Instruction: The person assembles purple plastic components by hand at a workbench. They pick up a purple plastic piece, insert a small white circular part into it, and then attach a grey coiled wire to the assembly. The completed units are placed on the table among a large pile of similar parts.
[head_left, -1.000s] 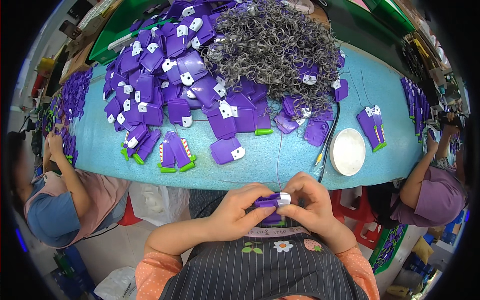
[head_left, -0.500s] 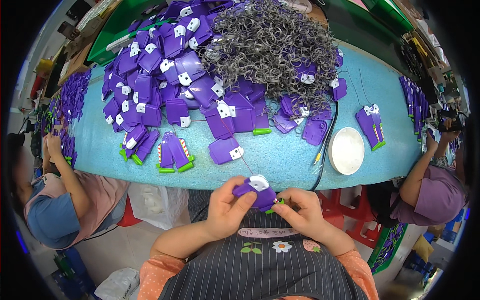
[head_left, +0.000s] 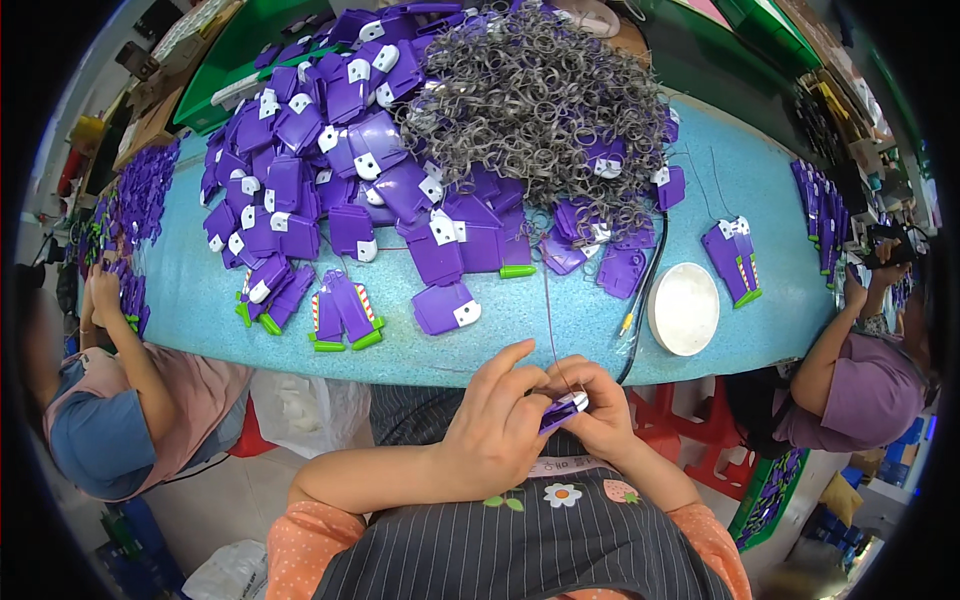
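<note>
Just past the table's front edge, I hold a purple plastic wing piece with a white end, turned nearly edge-on. My left hand is closed on its left side, and my right hand pinches it from the right by the white end. A thin dark wire runs up from between my fingers over the tabletop. My fingers hide most of the piece. The closest loose piece on the table is a purple panel with a white corner.
A big heap of purple panels adjoins a pile of grey wire rings. Green-tipped wing pairs lie at the left and right. Near a black cable sits a round white dish. Other people work at both sides.
The wing piece has turned from face-up to nearly edge-on and shifted slightly right. My left hand has moved right, its fingers now over the piece. The wire now stands closer to upright.
</note>
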